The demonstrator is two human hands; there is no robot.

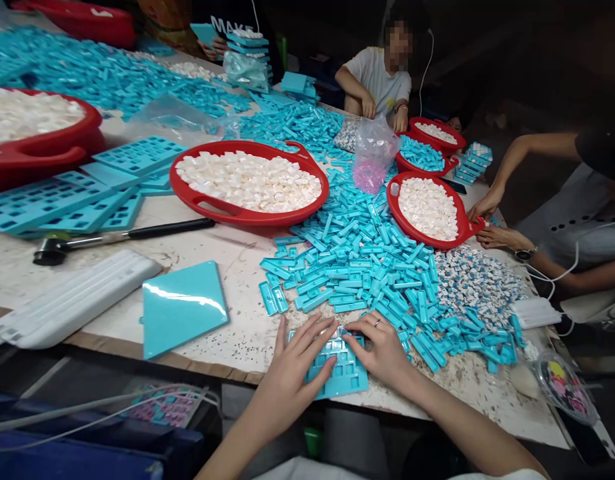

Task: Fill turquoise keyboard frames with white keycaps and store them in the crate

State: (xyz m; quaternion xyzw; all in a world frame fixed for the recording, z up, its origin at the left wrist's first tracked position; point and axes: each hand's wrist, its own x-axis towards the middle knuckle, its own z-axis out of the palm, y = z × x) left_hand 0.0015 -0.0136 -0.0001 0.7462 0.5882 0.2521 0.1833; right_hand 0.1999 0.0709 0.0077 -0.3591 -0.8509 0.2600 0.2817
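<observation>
A turquoise panel (345,380) with rows of square recesses lies at the table's front edge, a few white pieces showing along its far side. My left hand (300,360) rests over the panel's left part, fingers stretched out and thumb on its surface. At the far right corner of the panel, my right hand (385,350) has thumb and index finger drawn together; what is between them, if anything, is hidden. Beyond both hands spreads a heap of small turquoise plastic pieces (357,260). A flat turquoise plate (185,307) lies to the left.
Red basins (242,217) of white pieces stand beyond, one more (425,237) at right. A white power strip (77,297), a black-handled tool (172,228) and stacked panels (92,210) are left. Small white-blue parts (480,283) lie right. Co-workers (377,80) sit around the table.
</observation>
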